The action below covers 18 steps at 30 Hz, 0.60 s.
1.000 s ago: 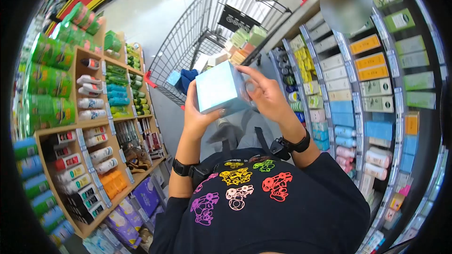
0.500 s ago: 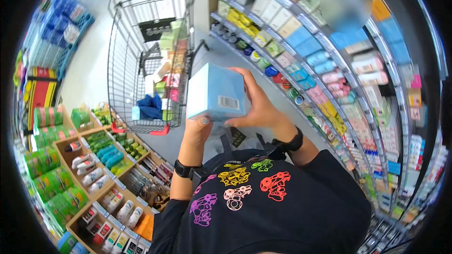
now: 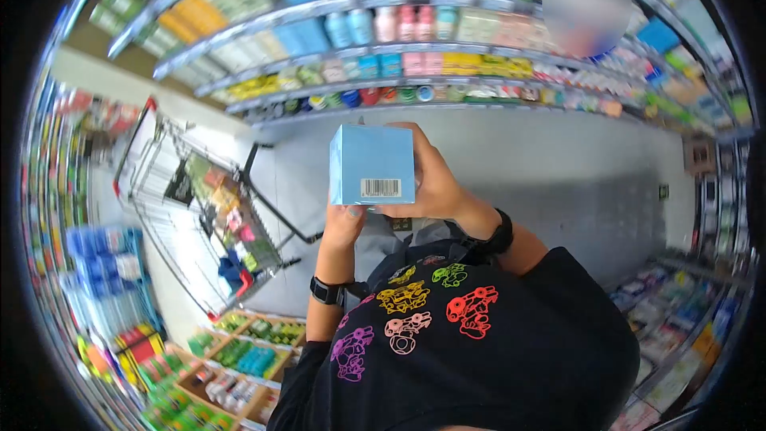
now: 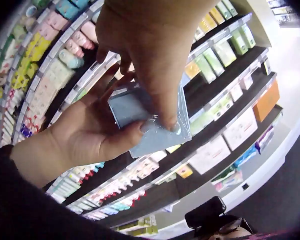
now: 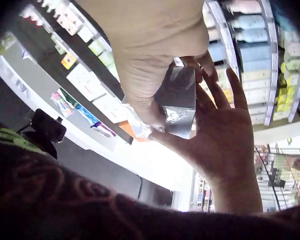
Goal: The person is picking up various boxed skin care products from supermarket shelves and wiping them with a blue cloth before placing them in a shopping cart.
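Observation:
A light blue box [image 3: 373,156] with a barcode on the face toward me is held up before my chest in both hands. Shiny clear film covers the box [image 4: 160,135] in the left wrist view. My left hand [image 3: 345,226] grips it at the lower left, with the thumb at the bottom edge. On the other side my right hand [image 3: 437,183] holds it, fingers behind and thumb along the underside. In the right wrist view, the left hand's palm [image 5: 222,137] lies beside the box with its fingers extending behind it.
A wire shopping cart [image 3: 199,207] holding boxes and a dark blue cloth stands to the left. Shelves [image 3: 335,4] of bottles and cartons run across the front. Wooden bins [image 3: 255,351] of packaged goods are at lower left, near stacked blue packs [image 3: 104,259].
My view has swung right, so the shelves now lie ahead and the cart is at the left. Both hands have turned the box, bringing its barcode face squarely toward me.

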Available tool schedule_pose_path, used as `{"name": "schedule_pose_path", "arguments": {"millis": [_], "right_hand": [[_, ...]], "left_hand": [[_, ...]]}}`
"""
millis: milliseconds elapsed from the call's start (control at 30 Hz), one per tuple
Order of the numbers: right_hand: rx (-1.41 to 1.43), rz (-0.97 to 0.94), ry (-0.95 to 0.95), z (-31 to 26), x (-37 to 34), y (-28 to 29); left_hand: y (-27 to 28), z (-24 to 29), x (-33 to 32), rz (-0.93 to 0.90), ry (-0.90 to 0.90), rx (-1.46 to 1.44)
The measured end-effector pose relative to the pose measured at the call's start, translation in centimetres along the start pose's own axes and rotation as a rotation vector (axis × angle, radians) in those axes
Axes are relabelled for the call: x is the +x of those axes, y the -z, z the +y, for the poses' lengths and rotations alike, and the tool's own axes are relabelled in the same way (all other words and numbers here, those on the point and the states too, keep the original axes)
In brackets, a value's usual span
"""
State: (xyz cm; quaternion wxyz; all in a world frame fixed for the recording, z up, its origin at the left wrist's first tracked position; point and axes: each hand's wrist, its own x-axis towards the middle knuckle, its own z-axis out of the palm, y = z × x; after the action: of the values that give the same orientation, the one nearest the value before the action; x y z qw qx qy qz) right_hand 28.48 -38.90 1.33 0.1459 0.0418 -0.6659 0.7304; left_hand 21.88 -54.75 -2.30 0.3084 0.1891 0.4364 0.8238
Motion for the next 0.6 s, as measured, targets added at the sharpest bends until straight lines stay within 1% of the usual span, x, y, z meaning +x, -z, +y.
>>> {"name": "schedule_pose_path", "arguments": {"millis": [67,100,167,200,233,367,467,500,600], "right_hand": [[-0.065,0.045,0.006,-2.6,-3.1,3.2],[-0.129,0.076,0.057,-3.8,-4.5,4.7],[-0.25,0.126,0.142,-5.7,-7.0,7.2],[-0.309,0.145,0.155,-6.8,-8.1,8.2],[-0.365,0.165,0.167,-7.9,-9.2,9.0],[-0.559,0.207,0.217,-10.2,-13.4,11.1],[-0.628,0.265,0.276,-10.8,-15.8,12.2],[-0.645,0.274,0.282,-11.0,-16.5,12.4],[-0.69,0.292,0.293,-11.7,-18.3,13.2]], "left_hand": [[-3.3,-1.2,1.1,-0.126,-0.083,0.244],[-4.9,-1.8,1.5,-0.182,-0.136,0.362],[-10.0,-1.0,1.6,-0.197,-0.254,0.392],[-12.0,-0.8,1.4,-0.2,-0.31,0.407],[-12.1,-1.6,1.1,-0.2,-0.337,0.443],[-14.4,-1.8,0.8,-0.406,-0.449,0.722],[-17.4,-0.9,0.9,-0.549,-0.592,1.084],[-18.4,-1.0,0.7,-0.566,-0.508,1.073],[-20.2,-1.7,0.6,-0.635,-0.485,1.049]]}}
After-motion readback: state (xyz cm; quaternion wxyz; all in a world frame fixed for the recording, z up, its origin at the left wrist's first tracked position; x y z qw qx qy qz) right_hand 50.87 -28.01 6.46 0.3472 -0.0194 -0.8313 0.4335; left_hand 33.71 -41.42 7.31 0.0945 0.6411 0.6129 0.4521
